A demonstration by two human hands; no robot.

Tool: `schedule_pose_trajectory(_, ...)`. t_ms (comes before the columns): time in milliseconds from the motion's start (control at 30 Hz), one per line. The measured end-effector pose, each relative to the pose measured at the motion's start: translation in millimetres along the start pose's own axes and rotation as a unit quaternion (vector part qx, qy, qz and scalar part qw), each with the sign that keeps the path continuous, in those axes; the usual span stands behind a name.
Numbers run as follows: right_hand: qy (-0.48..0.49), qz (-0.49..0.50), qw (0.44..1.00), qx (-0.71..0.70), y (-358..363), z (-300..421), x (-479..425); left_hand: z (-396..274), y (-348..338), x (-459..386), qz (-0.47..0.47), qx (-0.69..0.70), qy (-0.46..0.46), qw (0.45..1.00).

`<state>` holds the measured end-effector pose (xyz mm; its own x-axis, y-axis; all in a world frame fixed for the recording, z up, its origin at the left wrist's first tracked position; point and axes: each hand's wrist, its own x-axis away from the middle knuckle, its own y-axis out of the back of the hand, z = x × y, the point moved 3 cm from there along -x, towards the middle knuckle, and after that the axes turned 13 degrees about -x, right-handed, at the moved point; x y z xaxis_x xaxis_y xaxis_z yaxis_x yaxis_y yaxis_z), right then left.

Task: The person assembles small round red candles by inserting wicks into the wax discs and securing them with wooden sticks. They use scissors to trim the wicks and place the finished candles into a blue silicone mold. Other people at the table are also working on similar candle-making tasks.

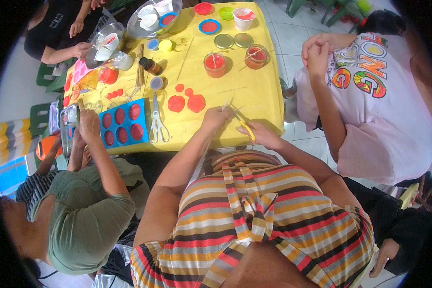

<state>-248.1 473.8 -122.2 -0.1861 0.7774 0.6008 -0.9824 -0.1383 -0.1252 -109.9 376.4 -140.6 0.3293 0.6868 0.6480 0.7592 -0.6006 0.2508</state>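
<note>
My left hand pinches pale wick string above the near edge of the yellow-covered table. A length of it seems to hang below the wrist. My right hand grips yellow-handled scissors, their blades pointing up and left toward the string at my left fingertips. Whether the blades touch the string is unclear. Left of my hands lie two red rose-shaped wax pieces and smaller red wax pieces. Farther off stand two glass jars of red wax, each with a stick and wick across its mouth.
Grey-handled scissors lie beside a blue silicone mould with red-filled cavities. A dark bottle and a stick bundle are farther left. A person in green works at my left; another in a pale shirt is at right.
</note>
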Motion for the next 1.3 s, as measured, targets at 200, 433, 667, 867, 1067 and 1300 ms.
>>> schedule_pose_trajectory(200, 0.055, 0.015, 0.998, 0.015, 0.9, -2.6, -14.9, 24.5, -1.2, -39.0, -0.005, -0.052, 0.007, 0.999)
schedule_pose_trajectory(433, 0.099, -0.039, 0.988, 0.115, 11.2, -22.6, -26.1, 28.1, 1.0, -54.7, -0.012, -0.177, -0.02, 0.984)
schedule_pose_trajectory(667, 0.098, -0.043, 0.98, 0.169, 10.7, -34.0, -38.3, 52.0, 1.1, -77.4, -0.019, -0.128, -0.017, 0.992)
schedule_pose_trajectory(867, 0.117, -0.049, 0.98, 0.156, 11.2, -28.5, -33.4, 45.9, 2.7, -75.5, -0.041, -0.163, -0.02, 0.986)
schedule_pose_trajectory(1067, 0.052, -0.05, 0.989, 0.131, 15.0, -24.9, -31.4, 26.6, 1.8, -60.5, -0.026, -0.316, -0.044, 0.948)
schedule_pose_trajectory(1300, 0.015, -0.037, 0.978, 0.204, 19.3, -1.6, -8.7, -7.1, 3.4, -26.7, -0.005, -0.306, -0.051, 0.951)
